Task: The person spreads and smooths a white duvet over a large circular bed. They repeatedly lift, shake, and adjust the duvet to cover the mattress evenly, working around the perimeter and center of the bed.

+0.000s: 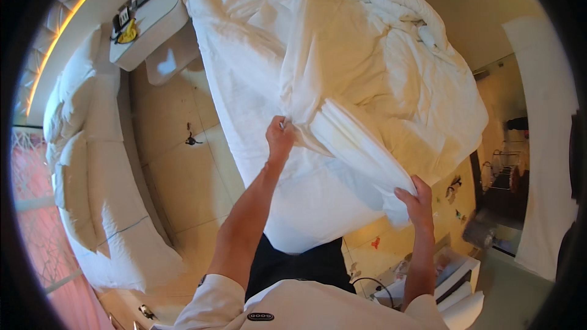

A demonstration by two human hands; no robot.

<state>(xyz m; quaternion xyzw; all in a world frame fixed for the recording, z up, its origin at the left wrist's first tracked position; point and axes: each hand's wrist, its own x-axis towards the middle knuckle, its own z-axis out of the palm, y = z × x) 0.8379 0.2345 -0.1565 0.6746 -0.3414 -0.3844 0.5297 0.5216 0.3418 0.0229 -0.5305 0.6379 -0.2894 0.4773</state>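
Note:
In front of me stands a bed with a white mattress [312,214] whose near corner reaches almost to my legs. A rumpled white duvet [367,43] covers most of its far and right part. My left hand [280,137] is closed on a bunched part of the white bedding over the middle of the bed. Farther right and nearer, my right hand [416,201] grips the end of a folded white strip of bedding [361,140], which stretches taut toward my left hand. Whether this strip belongs to the duvet or its cover, I cannot tell.
A white-covered sofa [116,208] with cushions lines the left side. Behind it is a white table [150,24] holding a yellow item. Small dark objects [192,139] lie on the tiled floor. At lower right are an open box [455,278] and a cable; a wire rack [504,168] stands beyond.

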